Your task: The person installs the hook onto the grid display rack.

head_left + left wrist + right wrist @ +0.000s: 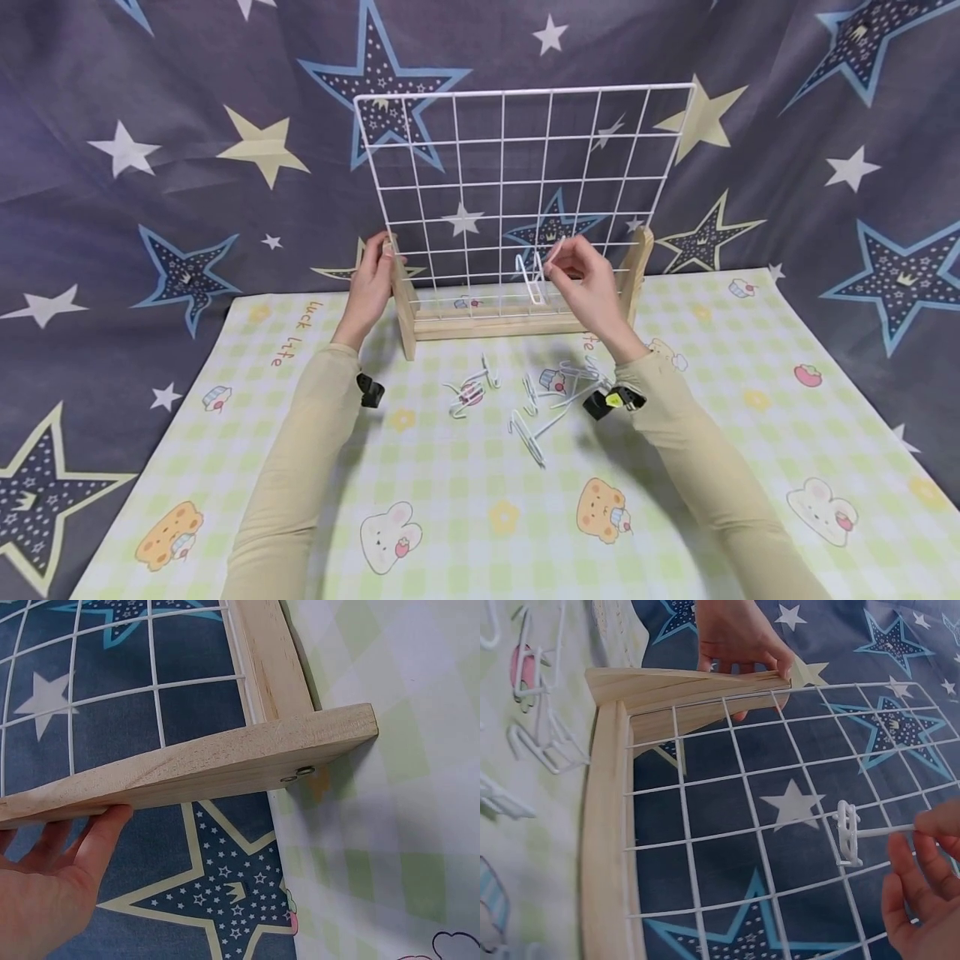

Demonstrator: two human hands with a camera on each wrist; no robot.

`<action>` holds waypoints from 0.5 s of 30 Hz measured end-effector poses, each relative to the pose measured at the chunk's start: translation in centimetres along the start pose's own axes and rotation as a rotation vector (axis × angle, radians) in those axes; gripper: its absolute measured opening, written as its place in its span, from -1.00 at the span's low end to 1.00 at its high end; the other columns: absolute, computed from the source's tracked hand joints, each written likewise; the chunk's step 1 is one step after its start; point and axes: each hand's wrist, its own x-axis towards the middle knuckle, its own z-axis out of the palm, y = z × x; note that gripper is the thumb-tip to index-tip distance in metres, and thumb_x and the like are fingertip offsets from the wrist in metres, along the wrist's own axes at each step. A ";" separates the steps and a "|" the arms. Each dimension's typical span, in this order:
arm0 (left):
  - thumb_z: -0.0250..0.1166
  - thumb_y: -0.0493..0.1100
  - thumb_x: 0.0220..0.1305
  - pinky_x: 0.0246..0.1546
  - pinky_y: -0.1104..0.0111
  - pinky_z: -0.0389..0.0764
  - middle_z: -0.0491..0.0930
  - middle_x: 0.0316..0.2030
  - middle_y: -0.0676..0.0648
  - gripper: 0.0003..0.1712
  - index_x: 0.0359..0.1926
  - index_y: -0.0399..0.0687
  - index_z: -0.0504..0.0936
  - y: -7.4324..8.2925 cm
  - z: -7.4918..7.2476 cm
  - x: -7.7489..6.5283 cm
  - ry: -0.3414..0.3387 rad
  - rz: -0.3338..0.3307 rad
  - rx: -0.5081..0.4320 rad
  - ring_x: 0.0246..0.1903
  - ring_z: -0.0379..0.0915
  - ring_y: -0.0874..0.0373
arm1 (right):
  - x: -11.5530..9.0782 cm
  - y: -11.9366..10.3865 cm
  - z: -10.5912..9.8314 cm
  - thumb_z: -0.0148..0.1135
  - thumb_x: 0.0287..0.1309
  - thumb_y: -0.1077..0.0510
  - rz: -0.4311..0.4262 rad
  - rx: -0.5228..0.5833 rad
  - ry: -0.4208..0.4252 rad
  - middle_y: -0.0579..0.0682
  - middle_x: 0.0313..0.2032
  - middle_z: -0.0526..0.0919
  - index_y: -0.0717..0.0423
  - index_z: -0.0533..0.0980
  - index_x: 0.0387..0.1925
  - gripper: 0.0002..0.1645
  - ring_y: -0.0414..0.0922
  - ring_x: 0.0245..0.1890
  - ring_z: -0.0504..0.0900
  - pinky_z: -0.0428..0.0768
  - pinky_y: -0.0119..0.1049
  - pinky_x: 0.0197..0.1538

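Observation:
A white wire grid (502, 167) stands upright in a wooden base with two side posts. My left hand (371, 279) grips the top of the left wooden post (406, 312), thumb in front and fingers round the outer side. Between thumb and fingertips, my right hand (588, 279) pinches the stem of a white wire hook (536, 290). The hook's rectangular back (847, 834) is up against the grid wires in the right wrist view; whether it is latched on them I cannot tell. The left wrist view shows the same post (202, 765) with the fingers (101, 840) against it.
Several loose white hooks (530, 437) lie scattered on the checked tablecloth (450, 483) in front of the rack, some below the right wrist. Behind the rack hangs a dark curtain (202, 75) with stars. The right wooden post (637, 262) stands beside the right hand.

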 end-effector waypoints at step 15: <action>-0.19 0.07 0.55 -0.21 0.21 0.64 0.55 0.07 -0.26 -0.48 0.40 0.03 0.23 0.2 0.0 0.0 -0.003 -0.038 -0.017 0.00 0.51 -0.07 | 2.4 -1.9 1.2 0.14 0.13 0.57 -0.118 0.001 0.042 0.39 -0.31 0.56 0.55 0.41 -0.30 -0.90 0.07 -0.36 0.54 0.52 -0.31 -0.17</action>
